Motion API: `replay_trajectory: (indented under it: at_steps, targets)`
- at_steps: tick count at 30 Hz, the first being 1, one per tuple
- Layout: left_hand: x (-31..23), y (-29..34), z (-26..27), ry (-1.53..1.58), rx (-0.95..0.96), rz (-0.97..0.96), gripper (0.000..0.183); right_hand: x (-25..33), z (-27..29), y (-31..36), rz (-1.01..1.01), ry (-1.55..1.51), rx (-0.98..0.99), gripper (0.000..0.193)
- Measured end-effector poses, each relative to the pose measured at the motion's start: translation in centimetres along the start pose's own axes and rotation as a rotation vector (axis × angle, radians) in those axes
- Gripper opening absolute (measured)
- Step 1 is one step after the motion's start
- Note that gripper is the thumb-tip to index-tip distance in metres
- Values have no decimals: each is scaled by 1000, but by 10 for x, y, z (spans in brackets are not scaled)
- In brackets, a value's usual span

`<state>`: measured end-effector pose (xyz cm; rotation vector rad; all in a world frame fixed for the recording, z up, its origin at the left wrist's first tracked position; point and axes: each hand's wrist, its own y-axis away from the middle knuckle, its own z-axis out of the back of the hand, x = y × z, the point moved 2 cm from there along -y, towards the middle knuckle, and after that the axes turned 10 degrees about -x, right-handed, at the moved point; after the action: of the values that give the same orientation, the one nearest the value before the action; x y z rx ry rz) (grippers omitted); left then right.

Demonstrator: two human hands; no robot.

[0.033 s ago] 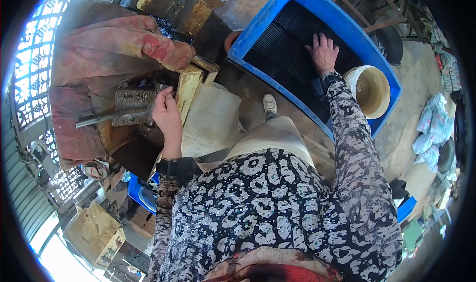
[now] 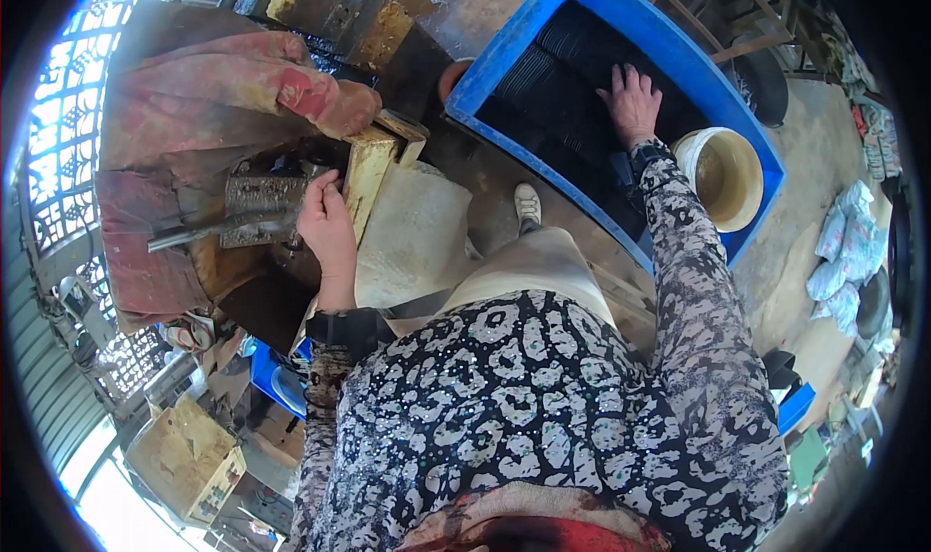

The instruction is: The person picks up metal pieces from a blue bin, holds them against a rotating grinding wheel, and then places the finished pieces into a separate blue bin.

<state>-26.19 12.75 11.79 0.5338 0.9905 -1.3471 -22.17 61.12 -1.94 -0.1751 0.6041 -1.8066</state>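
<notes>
My right hand (image 2: 635, 108) rests palm down with spread fingers on thin black pieces (image 2: 558, 79). The pieces lie stacked in overlapping rows inside a large blue tub (image 2: 485, 81); their exact kind is unclear. To the left, my left hand (image 2: 328, 227) is closed, its fingers curled together beside a dirty metal block (image 2: 257, 195) of a machine. A grey metal bar (image 2: 199, 234) runs from the left up to this hand. Whether the fingers grip the bar or something small is hidden.
A whitish bucket (image 2: 749, 188) stands in the tub's right end. Stained reddish cloth (image 2: 213, 91) drapes the machine, next to a worn wooden block (image 2: 367, 178) and a pale sheet (image 2: 412, 227). Plastic bags (image 2: 842, 251) lie on the floor at right.
</notes>
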Motion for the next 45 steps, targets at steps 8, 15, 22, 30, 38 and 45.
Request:
replay_trajectory:
  at_steps: [8, 15, 22, 30, 38, 45]
  targets:
    - [-11, 1, 1, -67, -5, -45, 19, -4, -3, 2, 61, -27, 22, 61]
    - [-19, 1, 0, -79, -23, -49, 19, 0, -7, 3, 12, 6, 1, 61]
    - [-2, 1, 5, -29, -21, -35, 20, 4, 11, 0, 0, -49, 32, 62]
    - [-9, 2, 4, -43, -11, -22, 19, 3, 2, 1, 37, -12, 9, 62]
    - [-13, 1, 4, -109, -9, -71, 19, 7, 1, 1, 5, 2, -22, 60]
    - [-5, -2, 6, -105, -5, -74, 20, -2, 12, -2, -58, -182, 50, 64]
